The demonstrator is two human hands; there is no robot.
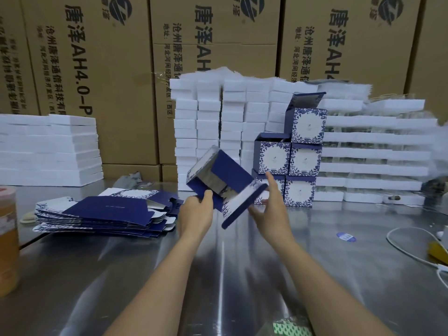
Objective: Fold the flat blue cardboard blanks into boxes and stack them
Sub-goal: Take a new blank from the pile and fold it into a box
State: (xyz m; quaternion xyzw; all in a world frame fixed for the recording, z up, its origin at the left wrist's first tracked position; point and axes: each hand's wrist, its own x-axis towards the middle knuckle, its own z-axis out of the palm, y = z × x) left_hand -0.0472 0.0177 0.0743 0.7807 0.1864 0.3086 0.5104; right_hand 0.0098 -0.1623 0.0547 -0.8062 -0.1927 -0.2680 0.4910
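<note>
Blue box (219, 174), half formed, hangs tilted above the desk (218, 275); my left hand (196, 210) grips its lower corner, thumb on top, and my right hand (270, 212) is open, fingers straight beside the loose flap. To the left lie flat blanks (101, 212); behind stand finished boxes (303, 161), stacked

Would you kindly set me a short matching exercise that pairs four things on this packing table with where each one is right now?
Things:
1. flat blanks
2. half-folded box
3. finished boxes
4. white cable

Places:
A. at the right edge of the table
B. gripped by the left hand
C. piled at the left
D. stacked against the white stacks

Pairs: 1-C, 2-B, 3-D, 4-A
</note>
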